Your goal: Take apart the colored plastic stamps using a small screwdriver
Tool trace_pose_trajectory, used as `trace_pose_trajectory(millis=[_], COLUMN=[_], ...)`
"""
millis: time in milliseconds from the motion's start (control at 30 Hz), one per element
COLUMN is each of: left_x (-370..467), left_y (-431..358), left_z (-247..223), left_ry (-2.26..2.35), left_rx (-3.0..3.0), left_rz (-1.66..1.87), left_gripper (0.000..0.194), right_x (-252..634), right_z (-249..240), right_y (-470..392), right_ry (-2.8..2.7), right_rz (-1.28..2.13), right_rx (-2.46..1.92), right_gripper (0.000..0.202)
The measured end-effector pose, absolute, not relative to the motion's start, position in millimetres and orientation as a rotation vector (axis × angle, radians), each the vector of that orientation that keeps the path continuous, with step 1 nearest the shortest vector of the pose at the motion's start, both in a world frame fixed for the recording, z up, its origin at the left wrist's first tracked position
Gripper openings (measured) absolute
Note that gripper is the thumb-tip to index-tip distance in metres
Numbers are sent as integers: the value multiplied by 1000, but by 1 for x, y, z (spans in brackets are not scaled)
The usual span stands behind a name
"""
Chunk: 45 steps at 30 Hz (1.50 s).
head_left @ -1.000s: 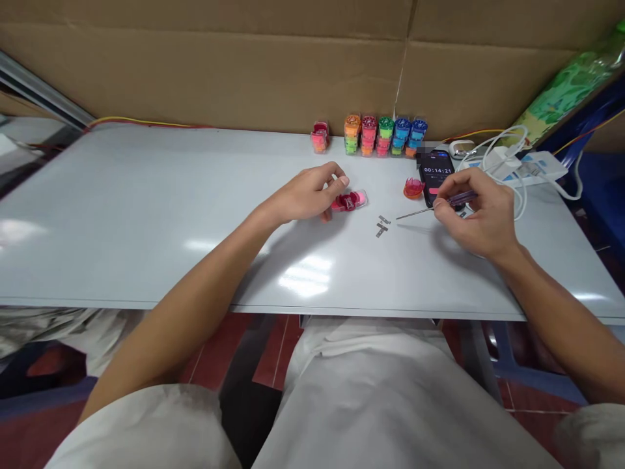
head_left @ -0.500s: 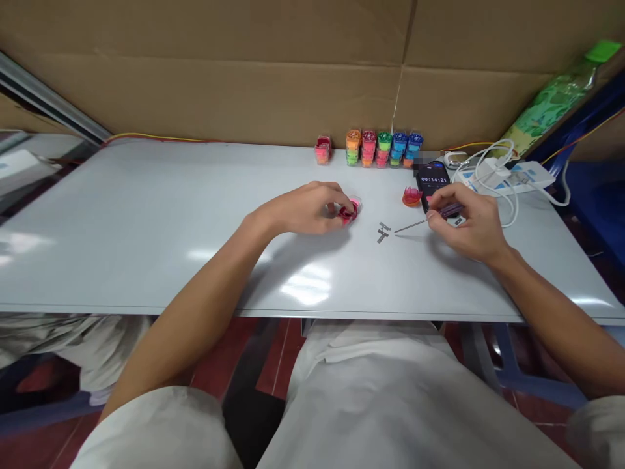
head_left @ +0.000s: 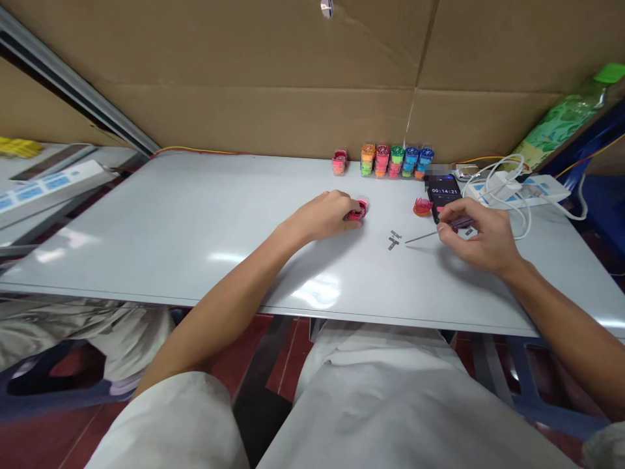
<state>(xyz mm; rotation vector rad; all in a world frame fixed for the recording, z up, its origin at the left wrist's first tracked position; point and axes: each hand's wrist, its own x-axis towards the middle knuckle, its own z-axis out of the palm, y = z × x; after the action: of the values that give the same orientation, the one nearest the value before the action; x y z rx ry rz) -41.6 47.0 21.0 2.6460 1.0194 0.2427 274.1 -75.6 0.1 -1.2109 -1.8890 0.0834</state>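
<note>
My left hand (head_left: pixel 333 215) is closed around a small red-and-pink plastic pencil sharpener (head_left: pixel 362 207) on the table; the fingers hide part of it. In my right hand (head_left: pixel 483 236) is a thin screwdriver (head_left: pixel 420 238) with a dark purple handle, its shaft slanting down to the left. Just left of its tip lie several small flat metal blades (head_left: pixel 393 245). Another small metal piece (head_left: pixel 469 232) lies beside my right hand. A pink and orange plastic part (head_left: pixel 422 206) rests between the two hands, farther back.
Several colourful sharpeners (head_left: pixel 396 163) stand in a row by the cardboard wall, with a red one (head_left: pixel 339 163) apart. A phone (head_left: pixel 443 190) showing a timer, white cables, a power strip (head_left: pixel 549 187) and a green-capped bottle (head_left: pixel 561 120) are at right. A person's legs (head_left: pixel 112 339) show at left.
The camera view has turned a little, so everything appears shifted right and slightly lower. Both hands keep their holds, and the blades lie as before.
</note>
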Motion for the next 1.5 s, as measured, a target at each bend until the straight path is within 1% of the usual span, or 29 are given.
trace_pose_trajectory(millis=[100, 167, 300, 367, 433, 600, 700, 800, 1067, 1300, 1500], left_x=[-47, -52, -62, -63, -59, -45, -44, -45, -37, -35, -35], left_y=[55, 61, 84, 102, 122, 160, 170, 173, 164, 160, 160], left_z=[25, 27, 30, 29, 28, 17, 8, 2, 4, 3, -1], left_ry=[1088, 1149, 1289, 1395, 1493, 1523, 1512, 1492, 1502, 1575, 1739], left_rx=[2740, 2725, 2665, 2672, 2695, 2716, 2680, 2639, 2636, 2697, 2641], left_rz=[189, 300, 640, 705, 698, 569, 615, 671, 629, 542, 511], left_gripper=[35, 36, 35, 37, 39, 39, 38, 37, 33, 41, 40], right_x=[274, 273, 271, 269, 266, 267, 269, 271, 272, 273, 274], right_z=[1, 3, 6, 7, 7, 7, 8, 10, 11, 11, 11], right_y=[-77, -78, -81, -83, -84, -82, -81, -81, -82, -82, -82], right_ry=[-1895, -1895, -1899, -1903, -1911, -1911, -1905, -1910, -1915, -1906, -1910], right_rz=[67, 55, 44, 40, 34, 18, 15, -16, -53, -53, -50], right_rx=[-1207, -1200, -1170, -1152, -1144, -1160, -1177, -1184, -1167, -1167, -1178], right_gripper=[17, 17, 16, 15, 15, 14, 15, 15, 20, 21, 19])
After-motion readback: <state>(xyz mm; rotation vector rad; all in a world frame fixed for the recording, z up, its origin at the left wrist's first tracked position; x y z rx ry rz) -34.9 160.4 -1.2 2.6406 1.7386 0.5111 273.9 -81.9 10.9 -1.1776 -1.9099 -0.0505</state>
